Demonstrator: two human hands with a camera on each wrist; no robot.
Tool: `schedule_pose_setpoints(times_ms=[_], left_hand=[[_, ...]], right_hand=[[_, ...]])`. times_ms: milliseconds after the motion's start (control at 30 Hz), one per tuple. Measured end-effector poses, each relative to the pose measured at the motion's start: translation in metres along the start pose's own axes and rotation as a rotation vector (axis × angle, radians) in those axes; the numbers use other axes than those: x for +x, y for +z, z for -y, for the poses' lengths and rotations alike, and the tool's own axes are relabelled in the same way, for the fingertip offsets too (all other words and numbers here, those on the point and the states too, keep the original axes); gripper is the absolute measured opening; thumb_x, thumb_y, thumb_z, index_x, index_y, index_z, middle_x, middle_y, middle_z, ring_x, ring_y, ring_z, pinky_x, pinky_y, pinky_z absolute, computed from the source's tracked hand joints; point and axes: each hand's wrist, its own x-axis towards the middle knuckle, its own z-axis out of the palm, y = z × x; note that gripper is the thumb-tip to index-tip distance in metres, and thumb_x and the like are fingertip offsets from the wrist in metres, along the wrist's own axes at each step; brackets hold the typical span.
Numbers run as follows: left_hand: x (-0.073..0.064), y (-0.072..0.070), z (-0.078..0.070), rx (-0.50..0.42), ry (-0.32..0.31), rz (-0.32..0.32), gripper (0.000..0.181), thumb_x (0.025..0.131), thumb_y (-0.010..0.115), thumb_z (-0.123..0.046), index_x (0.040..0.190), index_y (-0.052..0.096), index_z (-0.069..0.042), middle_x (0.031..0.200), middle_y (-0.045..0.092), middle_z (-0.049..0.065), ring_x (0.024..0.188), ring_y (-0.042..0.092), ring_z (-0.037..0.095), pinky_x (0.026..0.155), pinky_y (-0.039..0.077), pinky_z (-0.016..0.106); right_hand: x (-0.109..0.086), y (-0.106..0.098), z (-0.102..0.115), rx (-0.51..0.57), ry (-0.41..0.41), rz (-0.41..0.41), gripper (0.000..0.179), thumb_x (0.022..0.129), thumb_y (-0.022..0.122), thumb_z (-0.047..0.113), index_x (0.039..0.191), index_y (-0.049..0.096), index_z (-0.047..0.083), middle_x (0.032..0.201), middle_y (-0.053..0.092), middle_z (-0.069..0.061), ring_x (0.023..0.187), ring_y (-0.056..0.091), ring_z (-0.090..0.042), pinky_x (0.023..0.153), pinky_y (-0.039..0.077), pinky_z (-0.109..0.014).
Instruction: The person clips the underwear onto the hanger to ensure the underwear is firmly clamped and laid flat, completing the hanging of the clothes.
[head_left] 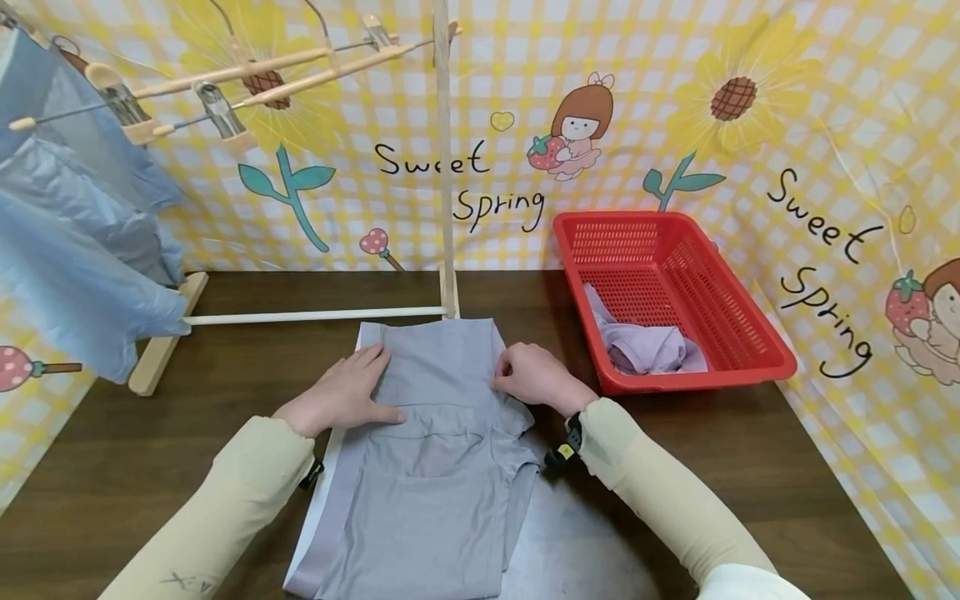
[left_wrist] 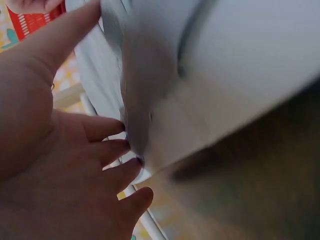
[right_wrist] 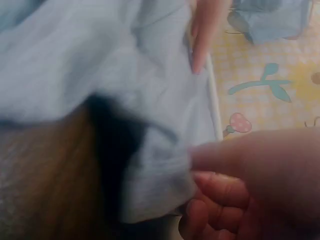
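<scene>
A lavender-grey garment (head_left: 431, 525) lies partly folded over a pale flat board (head_left: 573, 546) on the dark wooden table, its upper part laid across in a smooth band. My left hand (head_left: 345, 396) rests on the garment's left side with straight fingers, the thumb apart from the others; its fingertips touch the cloth in the left wrist view. At the opposite edge, my right hand (head_left: 540, 379) pinches the cloth between thumb and curled fingers. Loose folds of the garment (right_wrist: 155, 175) hang by the right fingers in the blurred right wrist view.
A red plastic basket (head_left: 750, 333) at the back right contains a crumpled lavender cloth (head_left: 652, 348). A wooden rack (head_left: 447, 208) stands at the back left, with clip hangers (head_left: 300, 92) and light blue clothes (head_left: 75, 217) on it. Behind is a yellow checked backdrop (head_left: 502, 75).
</scene>
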Motion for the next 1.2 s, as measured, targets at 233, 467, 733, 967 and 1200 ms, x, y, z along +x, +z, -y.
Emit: schedule_pose_setpoints(times_ms=[233, 467, 733, 967, 1200], left_hand=[[0.000, -0.002, 0.007, 0.056, 0.012, 0.026, 0.109, 0.088, 0.073, -0.056, 0.153, 0.023, 0.015, 0.161, 0.014, 0.033, 0.148, 0.017, 0.046, 0.114, 0.013, 0.067], [-0.005, 0.007, -0.002, 0.048, 0.049, -0.057, 0.108, 0.088, 0.074, -0.056, 0.150, 0.027, 0.019, 0.158, 0.021, 0.037, 0.146, 0.022, 0.049, 0.114, 0.014, 0.068], [-0.024, 0.023, -0.032, 0.005, 0.132, 0.010, 0.124, 0.078, 0.079, -0.065, 0.154, 0.021, 0.014, 0.161, 0.016, 0.032, 0.149, 0.018, 0.045, 0.115, 0.018, 0.063], [-0.032, 0.027, -0.030, 0.019, 0.159, 0.058, 0.138, 0.067, 0.086, -0.066, 0.152, 0.017, 0.018, 0.160, 0.009, 0.038, 0.149, 0.011, 0.050, 0.116, 0.017, 0.060], [-0.032, 0.026, -0.017, 0.024, 0.176, 0.073, 0.143, 0.065, 0.084, -0.070, 0.152, 0.015, 0.019, 0.159, 0.007, 0.040, 0.148, 0.007, 0.051, 0.115, 0.015, 0.063]], right_hand=[[0.000, -0.008, -0.014, -0.025, 0.046, -0.038, 0.012, 0.094, 0.073, 0.017, 0.084, 0.076, 0.012, 0.076, 0.067, 0.004, 0.067, 0.060, -0.016, 0.061, 0.050, -0.030], [-0.011, -0.005, -0.001, -0.020, -0.062, -0.108, 0.016, 0.089, 0.081, 0.021, 0.090, 0.067, 0.014, 0.077, 0.062, 0.006, 0.069, 0.057, -0.012, 0.064, 0.050, -0.029], [-0.027, 0.015, 0.030, 0.134, -0.485, 0.156, 0.012, 0.095, 0.073, 0.017, 0.085, 0.068, 0.018, 0.072, 0.060, 0.012, 0.066, 0.054, -0.005, 0.064, 0.047, -0.024], [-0.026, 0.023, 0.027, -0.015, -0.457, 0.281, 0.029, 0.094, 0.074, 0.023, 0.068, 0.061, 0.021, 0.058, 0.047, 0.014, 0.057, 0.046, -0.004, 0.058, 0.039, -0.021], [-0.035, 0.010, 0.024, 0.040, -0.432, 0.366, 0.021, 0.091, 0.078, 0.020, 0.074, 0.067, 0.021, 0.062, 0.053, 0.013, 0.061, 0.049, -0.005, 0.059, 0.041, -0.021]])
